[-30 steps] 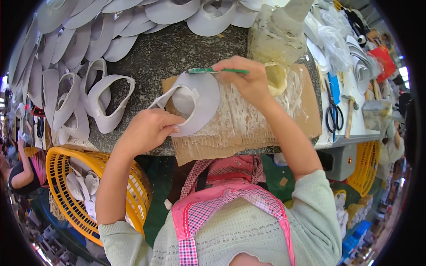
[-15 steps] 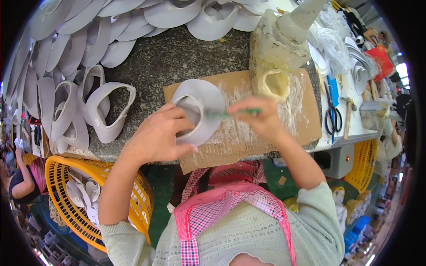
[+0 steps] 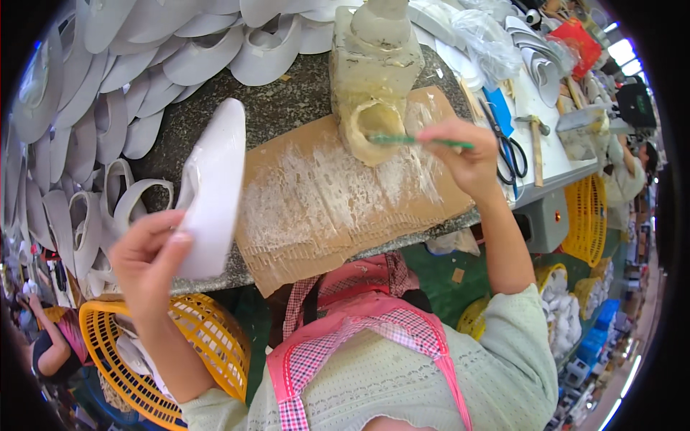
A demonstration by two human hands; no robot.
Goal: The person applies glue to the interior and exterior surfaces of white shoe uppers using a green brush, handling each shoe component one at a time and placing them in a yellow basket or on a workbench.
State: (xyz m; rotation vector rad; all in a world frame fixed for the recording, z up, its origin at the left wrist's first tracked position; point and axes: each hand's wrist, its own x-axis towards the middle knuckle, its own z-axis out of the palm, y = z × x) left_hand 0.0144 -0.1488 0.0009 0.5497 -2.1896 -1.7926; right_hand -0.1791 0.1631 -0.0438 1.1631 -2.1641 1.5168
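Cardboard sheet (image 3: pixel 338 208), white-smeared: on counter (image 3: pixel 287 90) before us. White visor-shaped piece (image 3: pixel 221 190): at cardboard's left edge, tilted up, pinched by our left hand (image 3: pixel 149 262). Green brush (image 3: pixel 404 138): above cardboard, gripped in our right hand (image 3: pixel 467 158), tip at mouth of yellowish pot (image 3: pixel 351 131), cardboard's far edge. Hands well apart.

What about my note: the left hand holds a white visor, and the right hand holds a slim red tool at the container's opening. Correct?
Not quite: the slim tool in the right hand is green, not red, as the head view shows. The rest stands.
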